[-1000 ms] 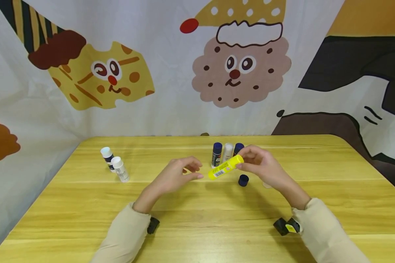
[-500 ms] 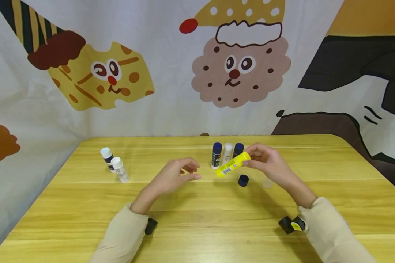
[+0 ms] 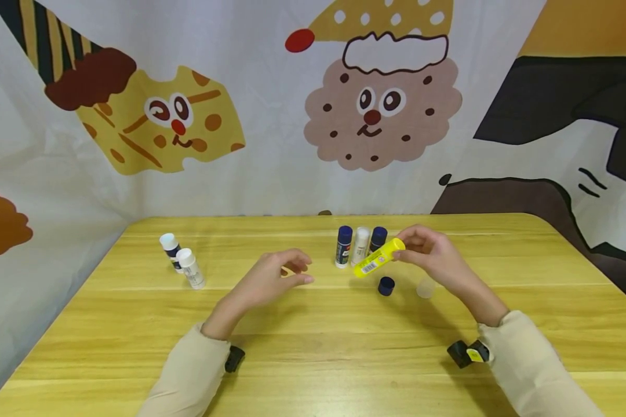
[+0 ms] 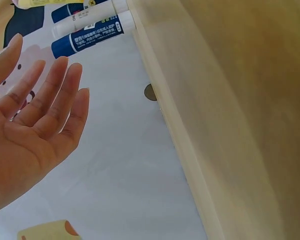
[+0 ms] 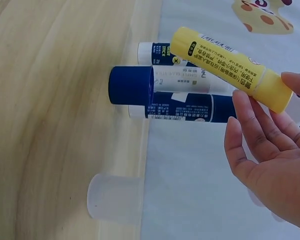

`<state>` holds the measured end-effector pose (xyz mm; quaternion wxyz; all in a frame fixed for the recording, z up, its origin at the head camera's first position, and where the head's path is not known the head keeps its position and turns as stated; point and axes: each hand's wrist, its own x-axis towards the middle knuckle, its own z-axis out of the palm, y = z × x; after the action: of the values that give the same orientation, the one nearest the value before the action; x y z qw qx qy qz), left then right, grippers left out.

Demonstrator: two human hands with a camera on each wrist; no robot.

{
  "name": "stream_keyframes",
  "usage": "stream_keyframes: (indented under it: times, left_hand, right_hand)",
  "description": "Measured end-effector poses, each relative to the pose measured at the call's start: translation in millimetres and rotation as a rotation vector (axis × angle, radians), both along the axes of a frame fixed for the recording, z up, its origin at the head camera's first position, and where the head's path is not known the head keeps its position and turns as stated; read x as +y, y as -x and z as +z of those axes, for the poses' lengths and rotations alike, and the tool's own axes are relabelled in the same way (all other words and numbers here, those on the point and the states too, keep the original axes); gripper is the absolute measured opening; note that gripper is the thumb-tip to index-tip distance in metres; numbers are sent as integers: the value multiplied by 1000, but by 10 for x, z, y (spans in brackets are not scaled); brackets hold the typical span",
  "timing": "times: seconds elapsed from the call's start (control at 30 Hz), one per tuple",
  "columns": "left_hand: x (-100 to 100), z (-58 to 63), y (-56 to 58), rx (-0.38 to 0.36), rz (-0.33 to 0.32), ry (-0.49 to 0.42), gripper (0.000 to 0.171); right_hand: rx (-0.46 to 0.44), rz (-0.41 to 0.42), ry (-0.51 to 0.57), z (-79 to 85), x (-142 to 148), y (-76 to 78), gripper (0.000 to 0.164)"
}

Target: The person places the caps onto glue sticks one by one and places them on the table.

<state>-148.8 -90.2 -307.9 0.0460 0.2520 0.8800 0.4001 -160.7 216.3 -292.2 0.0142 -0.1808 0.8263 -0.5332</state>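
While pinching tilted yellow glue stick [image 3: 378,258] by one end in right hand [image 3: 436,262] | near loose navy cap [image 3: 386,286] | holding left hand [image 3: 272,277] aloft, thumb and fingers apart

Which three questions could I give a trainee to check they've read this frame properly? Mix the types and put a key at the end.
1. What is the right hand holding? A) a white glue stick; B) the yellow glue stick; C) a navy glue stick.
2. True or false: the navy cap and the translucent cap sit apart from each other on the table.
3. Leaving out the one in hand, how many glue sticks are standing on the table?

Key:
1. B.
2. True.
3. Five: three behind the held one and two off to the left.
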Motion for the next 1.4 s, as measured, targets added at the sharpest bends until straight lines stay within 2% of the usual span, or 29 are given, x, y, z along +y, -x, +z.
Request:
stream_keyframes:
  times: [0.43,0.8,1.4]
  left_hand:
    - [-108,-14,28,-54,-21,-68,30]
    - [-222,12,-1,-104,20,-74,32]
    - [-453,-11,-42,-105,67,-54,35]
  right_hand:
    - [-30,-57,-52,2,99,50,25]
    - [-28,-81,-100,21,172,91,26]
    - [-3,-90,-144,-15,266,158,27]
